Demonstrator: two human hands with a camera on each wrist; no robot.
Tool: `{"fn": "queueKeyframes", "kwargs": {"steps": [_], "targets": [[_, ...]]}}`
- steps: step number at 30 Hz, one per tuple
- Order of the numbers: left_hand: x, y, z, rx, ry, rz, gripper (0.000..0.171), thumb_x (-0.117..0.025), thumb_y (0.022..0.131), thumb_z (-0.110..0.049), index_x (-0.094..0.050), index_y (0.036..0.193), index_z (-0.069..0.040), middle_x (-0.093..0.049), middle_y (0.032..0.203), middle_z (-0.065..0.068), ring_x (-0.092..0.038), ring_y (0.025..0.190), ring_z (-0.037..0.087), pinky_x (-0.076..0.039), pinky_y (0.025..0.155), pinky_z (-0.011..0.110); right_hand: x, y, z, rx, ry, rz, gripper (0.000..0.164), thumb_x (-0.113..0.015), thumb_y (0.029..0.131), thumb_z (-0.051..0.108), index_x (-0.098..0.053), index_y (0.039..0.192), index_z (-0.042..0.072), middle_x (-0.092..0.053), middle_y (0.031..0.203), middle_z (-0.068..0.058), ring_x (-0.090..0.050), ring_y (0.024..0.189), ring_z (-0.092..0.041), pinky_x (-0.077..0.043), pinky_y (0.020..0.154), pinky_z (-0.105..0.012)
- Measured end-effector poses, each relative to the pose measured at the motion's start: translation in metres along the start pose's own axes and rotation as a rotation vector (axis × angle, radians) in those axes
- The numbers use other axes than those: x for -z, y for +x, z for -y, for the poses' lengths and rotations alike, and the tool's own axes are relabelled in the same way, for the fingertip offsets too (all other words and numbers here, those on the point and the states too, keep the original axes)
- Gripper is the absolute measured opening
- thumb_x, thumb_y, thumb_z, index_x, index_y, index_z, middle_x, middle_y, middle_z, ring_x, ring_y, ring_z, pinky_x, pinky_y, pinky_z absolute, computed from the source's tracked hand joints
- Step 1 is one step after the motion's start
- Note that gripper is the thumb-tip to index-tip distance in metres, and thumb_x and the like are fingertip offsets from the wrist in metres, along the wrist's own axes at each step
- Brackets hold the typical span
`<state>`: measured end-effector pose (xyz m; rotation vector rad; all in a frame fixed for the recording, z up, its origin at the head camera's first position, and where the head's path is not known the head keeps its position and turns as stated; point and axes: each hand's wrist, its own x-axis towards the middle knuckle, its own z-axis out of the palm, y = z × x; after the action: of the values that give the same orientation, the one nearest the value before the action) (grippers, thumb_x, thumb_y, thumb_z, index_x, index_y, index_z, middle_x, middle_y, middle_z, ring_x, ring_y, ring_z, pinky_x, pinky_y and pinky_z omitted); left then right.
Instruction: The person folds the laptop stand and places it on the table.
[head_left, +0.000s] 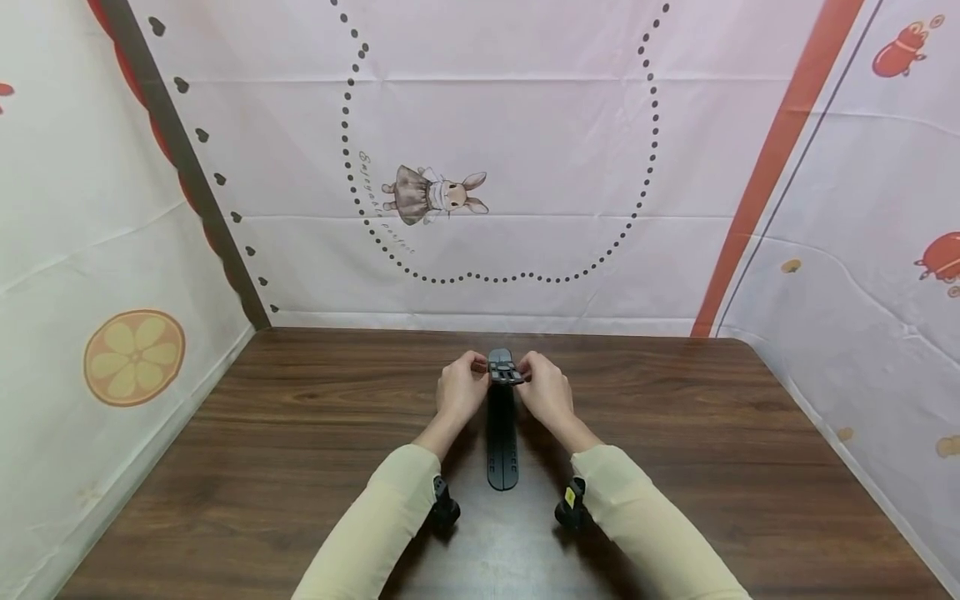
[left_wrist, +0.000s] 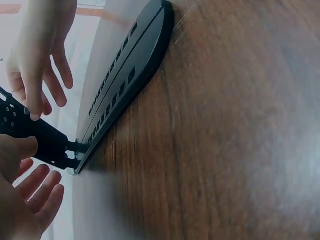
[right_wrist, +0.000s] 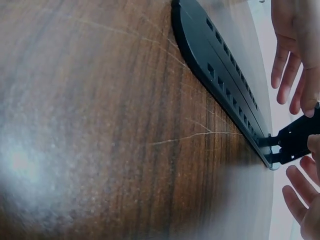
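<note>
A black folding stand stands on the table, its long rounded base (head_left: 502, 467) lying flat and lined with rows of small slots (right_wrist: 227, 92). From two hinge legs at the base's far end rises a black upright plate (left_wrist: 47, 145), topped by a bracket (head_left: 506, 371) with open cutouts. My left hand (head_left: 461, 389) pinches the plate's left edge, thumb on its near face and the other fingers loosely spread. On the opposite edge, my right hand (head_left: 547, 390) pinches it with thumb and fingertips. Part of the plate is hidden by the hands in both wrist views.
Brown wood-grain table (head_left: 315, 467) lies under everything, glossy near the front. Printed cloth hangs behind it as a back wall (head_left: 525, 167) and closes in both sides. Black wrist cameras (head_left: 444, 507) are strapped over the cream sleeves (head_left: 375, 525).
</note>
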<state>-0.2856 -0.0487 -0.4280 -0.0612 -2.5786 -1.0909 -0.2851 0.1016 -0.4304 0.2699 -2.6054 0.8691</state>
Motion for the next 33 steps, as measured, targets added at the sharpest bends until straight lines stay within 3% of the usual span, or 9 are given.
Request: {"fn": "queueKeyframes", "kwargs": {"steps": [5,14,33], "targets": [[0.003,0.003,0.003,-0.026,0.005,0.038,0.017,-0.069,0.081,-0.018,-0.068,0.098,-0.018,-0.069,0.096,-0.005,-0.065,0.08,0.014,-0.05,0.066,0.033,0.002,0.001,0.001,0.007,0.033,0.034,0.029,-0.068,0.079,0.005,-0.059,0.105,0.012,-0.062,0.103,-0.002,-0.065,0.09,-0.02,-0.052,0.072,-0.04],[0.013,0.003,0.005,-0.05,0.013,0.158,0.021,-0.066,0.084,-0.019,-0.067,0.105,-0.017,-0.066,0.107,-0.001,-0.065,0.086,0.014,-0.052,0.069,0.032,0.01,-0.001,0.0,0.009,0.03,0.096,0.03,-0.065,0.078,0.003,-0.064,0.105,0.017,-0.066,0.104,-0.002,-0.065,0.093,-0.021,-0.052,0.073,-0.041],[0.018,0.005,0.006,-0.076,0.098,0.281,0.023,-0.065,0.086,-0.023,-0.067,0.109,-0.019,-0.066,0.11,0.005,-0.065,0.091,0.018,-0.052,0.074,0.036,0.021,-0.004,-0.006,0.093,0.041,0.166,0.02,-0.067,0.084,0.024,-0.067,0.103,0.018,-0.07,0.101,-0.003,-0.067,0.088,-0.02,-0.053,0.072,-0.039]]}}
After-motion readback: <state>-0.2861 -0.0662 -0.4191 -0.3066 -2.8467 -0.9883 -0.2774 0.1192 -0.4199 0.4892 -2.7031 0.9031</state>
